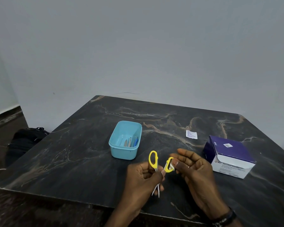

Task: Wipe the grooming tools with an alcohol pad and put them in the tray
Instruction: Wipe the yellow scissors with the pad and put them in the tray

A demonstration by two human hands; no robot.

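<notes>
Small scissors with yellow handles (153, 158) are held above the dark marble table (82, 154), blades pointing toward me and slightly spread. My left hand (143, 177) grips them at the pivot. My right hand (193, 167) pinches a white alcohol pad (171, 166) against the right yellow handle loop. The light blue tray (121, 153) stands just beyond the scissors and holds several grooming tools (131, 142), metal and blue.
A purple and white box of alcohol swabs (228, 156) stands at the right of the table. A torn white pad wrapper (191, 134) lies behind it. A black bag (25, 141) sits on the floor at the left.
</notes>
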